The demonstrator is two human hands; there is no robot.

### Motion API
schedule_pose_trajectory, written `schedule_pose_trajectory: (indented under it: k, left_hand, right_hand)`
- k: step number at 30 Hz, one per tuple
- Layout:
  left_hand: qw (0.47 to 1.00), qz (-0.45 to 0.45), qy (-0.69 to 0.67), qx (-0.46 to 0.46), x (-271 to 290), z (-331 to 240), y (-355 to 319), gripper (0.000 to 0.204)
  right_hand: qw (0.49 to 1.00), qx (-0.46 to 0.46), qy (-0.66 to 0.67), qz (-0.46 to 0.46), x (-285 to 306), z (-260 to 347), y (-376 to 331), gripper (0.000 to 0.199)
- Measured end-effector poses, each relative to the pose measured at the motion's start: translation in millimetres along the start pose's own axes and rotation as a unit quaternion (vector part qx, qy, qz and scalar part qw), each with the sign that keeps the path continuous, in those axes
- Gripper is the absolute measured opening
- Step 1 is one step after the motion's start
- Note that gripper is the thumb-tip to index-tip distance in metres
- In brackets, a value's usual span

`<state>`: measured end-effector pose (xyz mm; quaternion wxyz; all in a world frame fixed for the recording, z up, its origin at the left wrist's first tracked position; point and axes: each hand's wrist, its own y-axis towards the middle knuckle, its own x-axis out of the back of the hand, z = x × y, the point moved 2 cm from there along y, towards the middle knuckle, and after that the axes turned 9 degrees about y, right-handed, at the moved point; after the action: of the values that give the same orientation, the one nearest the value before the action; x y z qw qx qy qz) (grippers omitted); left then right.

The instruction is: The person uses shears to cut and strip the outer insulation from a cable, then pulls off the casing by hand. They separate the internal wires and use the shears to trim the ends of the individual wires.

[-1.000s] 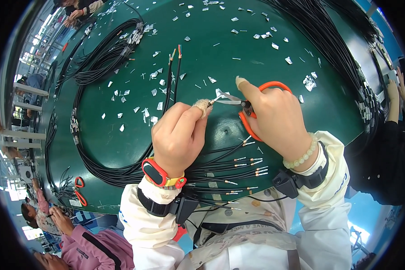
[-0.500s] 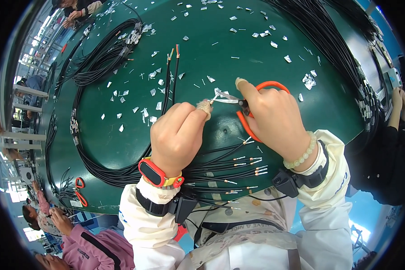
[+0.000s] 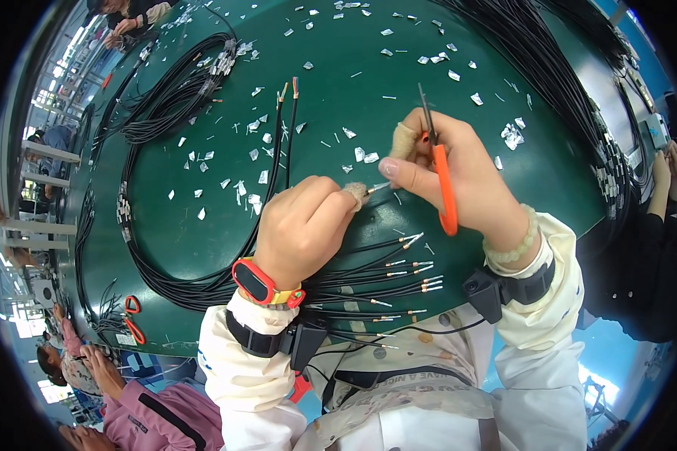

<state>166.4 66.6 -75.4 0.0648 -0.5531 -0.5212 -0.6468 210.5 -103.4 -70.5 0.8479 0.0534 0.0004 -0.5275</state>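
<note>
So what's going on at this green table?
A person is working on a cable with bare hands. The left hand pinches a stripped cable end, and the right hand holds orange-handled scissors, blades pointing away from the cable. The right thumb is close to the cable's tip; whether they touch is unclear. More black cables lie on the green table, with silvery scraps scattered around.

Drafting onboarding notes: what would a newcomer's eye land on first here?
Probably the orange-handled metal scissors in the right hand, just right of centre. Next, the thin silvery cable tip sticking out of the left hand toward the right one. Then the scattered silvery scraps across the dark green tabletop, with a thick curved bundle of black cables sweeping round on the left.
</note>
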Motion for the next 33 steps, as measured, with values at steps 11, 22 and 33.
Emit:
schedule_pose_trajectory:
  k: [11,22,33]
  left_hand:
    - [0.989,0.021,-0.063,-0.132,4,-3,-5,0.02]
    - [0.965,-0.081,-0.204,0.144,9,2,-6,0.007]
    - [0.954,-0.064,-0.236,0.175,-4,4,-9,0.008]
  right_hand:
    - [0.987,-0.099,0.032,0.124,-2,5,-2,0.03]
    - [0.991,-0.016,0.119,0.054,-17,-11,1,0.034]
    - [0.991,0.07,0.102,-0.049,-21,-10,-3,0.033]
